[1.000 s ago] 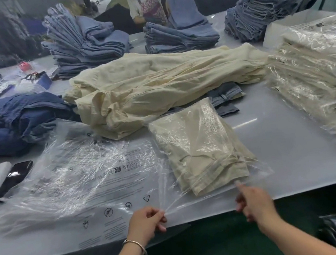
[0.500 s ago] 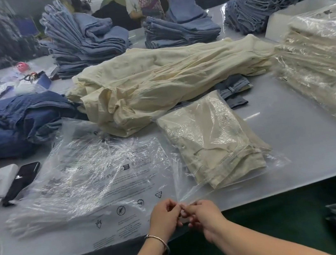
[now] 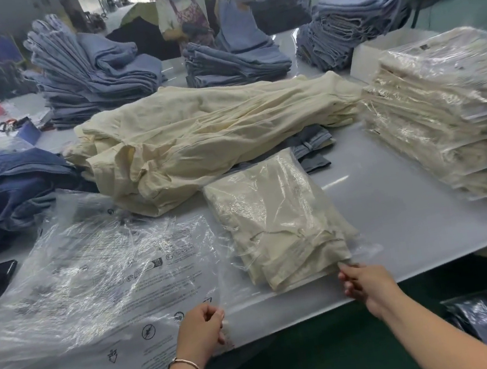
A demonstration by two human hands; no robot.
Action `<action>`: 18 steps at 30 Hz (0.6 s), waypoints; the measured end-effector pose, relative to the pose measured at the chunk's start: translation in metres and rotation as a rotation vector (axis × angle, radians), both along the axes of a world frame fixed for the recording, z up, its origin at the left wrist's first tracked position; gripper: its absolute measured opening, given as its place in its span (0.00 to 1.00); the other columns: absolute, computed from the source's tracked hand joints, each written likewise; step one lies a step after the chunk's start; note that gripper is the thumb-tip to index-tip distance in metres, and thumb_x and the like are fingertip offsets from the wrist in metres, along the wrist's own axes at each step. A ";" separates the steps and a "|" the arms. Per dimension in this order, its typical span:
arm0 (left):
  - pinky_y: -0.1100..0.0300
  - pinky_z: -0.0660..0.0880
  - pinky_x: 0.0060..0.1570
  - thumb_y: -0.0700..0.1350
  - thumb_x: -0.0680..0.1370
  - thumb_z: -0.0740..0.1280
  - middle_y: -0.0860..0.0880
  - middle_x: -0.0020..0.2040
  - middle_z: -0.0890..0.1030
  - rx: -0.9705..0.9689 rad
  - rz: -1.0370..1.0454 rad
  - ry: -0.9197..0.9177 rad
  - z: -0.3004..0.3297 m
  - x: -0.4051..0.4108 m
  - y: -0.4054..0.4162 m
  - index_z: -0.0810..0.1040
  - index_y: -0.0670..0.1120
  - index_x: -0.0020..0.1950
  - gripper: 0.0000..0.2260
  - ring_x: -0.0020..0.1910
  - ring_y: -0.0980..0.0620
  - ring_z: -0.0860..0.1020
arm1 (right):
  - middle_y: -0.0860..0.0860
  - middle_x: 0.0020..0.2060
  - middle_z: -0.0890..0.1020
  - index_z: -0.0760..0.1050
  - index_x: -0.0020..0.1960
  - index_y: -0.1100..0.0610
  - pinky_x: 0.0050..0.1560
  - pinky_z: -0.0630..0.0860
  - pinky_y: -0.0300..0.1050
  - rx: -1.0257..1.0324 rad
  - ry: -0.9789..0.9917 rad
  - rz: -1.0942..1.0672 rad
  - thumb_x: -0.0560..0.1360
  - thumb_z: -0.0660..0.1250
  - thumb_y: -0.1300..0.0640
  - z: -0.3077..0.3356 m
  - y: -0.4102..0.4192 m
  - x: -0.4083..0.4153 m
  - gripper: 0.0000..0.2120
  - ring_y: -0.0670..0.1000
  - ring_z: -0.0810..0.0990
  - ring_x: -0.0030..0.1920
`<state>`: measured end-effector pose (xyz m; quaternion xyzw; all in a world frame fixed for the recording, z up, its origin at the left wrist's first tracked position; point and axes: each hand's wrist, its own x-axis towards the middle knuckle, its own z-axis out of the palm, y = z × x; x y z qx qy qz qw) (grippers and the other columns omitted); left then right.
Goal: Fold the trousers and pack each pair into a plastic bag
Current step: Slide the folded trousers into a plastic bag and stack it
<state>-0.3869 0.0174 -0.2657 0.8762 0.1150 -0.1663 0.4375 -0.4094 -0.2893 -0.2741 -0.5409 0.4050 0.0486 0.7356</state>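
At lower centre of the frame, my left hand (image 3: 201, 328) and right hand (image 3: 364, 284), well apart, each pinch the open edge of the plastic bag (image 3: 367, 249) holding the folded cream trousers (image 3: 276, 223). Pulling unevenly could wrinkle or tear the film. The bag's clear mouth is hard to trace against the table (image 3: 413, 223).

garment packing workshop | stacked folded jeans (image 3: 95, 76) | bagged trousers pile (image 3: 451, 114) | long table (image 3: 413, 223)
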 end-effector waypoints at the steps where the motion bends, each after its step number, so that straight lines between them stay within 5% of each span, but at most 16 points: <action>1: 0.62 0.70 0.33 0.42 0.79 0.65 0.49 0.24 0.77 0.022 -0.009 0.004 0.000 0.000 0.002 0.75 0.44 0.37 0.11 0.22 0.59 0.75 | 0.52 0.23 0.77 0.74 0.40 0.64 0.20 0.71 0.36 -0.029 0.001 -0.019 0.76 0.68 0.65 0.001 -0.017 0.000 0.07 0.45 0.70 0.19; 10: 0.59 0.74 0.35 0.40 0.78 0.64 0.49 0.24 0.77 0.067 -0.035 0.029 0.006 0.008 0.001 0.75 0.41 0.37 0.09 0.22 0.56 0.77 | 0.56 0.30 0.75 0.74 0.42 0.65 0.19 0.71 0.38 -0.086 0.043 0.011 0.77 0.66 0.66 0.009 -0.083 0.004 0.04 0.47 0.69 0.19; 14: 0.57 0.70 0.35 0.43 0.75 0.60 0.50 0.30 0.73 0.227 -0.017 -0.035 0.012 0.014 -0.009 0.68 0.46 0.34 0.10 0.27 0.53 0.74 | 0.62 0.36 0.77 0.74 0.46 0.66 0.29 0.76 0.45 -0.304 0.062 0.066 0.78 0.65 0.63 0.012 -0.078 0.017 0.05 0.56 0.73 0.29; 16: 0.58 0.70 0.37 0.49 0.76 0.61 0.53 0.37 0.75 0.320 0.021 -0.171 0.017 0.020 -0.019 0.71 0.48 0.40 0.07 0.35 0.54 0.72 | 0.63 0.43 0.78 0.74 0.48 0.64 0.39 0.76 0.51 -0.480 0.025 0.080 0.78 0.66 0.58 0.015 -0.074 0.026 0.08 0.58 0.76 0.38; 18: 0.57 0.72 0.45 0.55 0.78 0.61 0.51 0.51 0.77 0.259 0.055 -0.211 0.019 0.032 -0.031 0.73 0.48 0.57 0.13 0.48 0.52 0.75 | 0.56 0.45 0.78 0.73 0.49 0.60 0.44 0.74 0.52 -0.613 -0.013 0.148 0.77 0.67 0.52 0.022 -0.067 0.037 0.11 0.55 0.76 0.43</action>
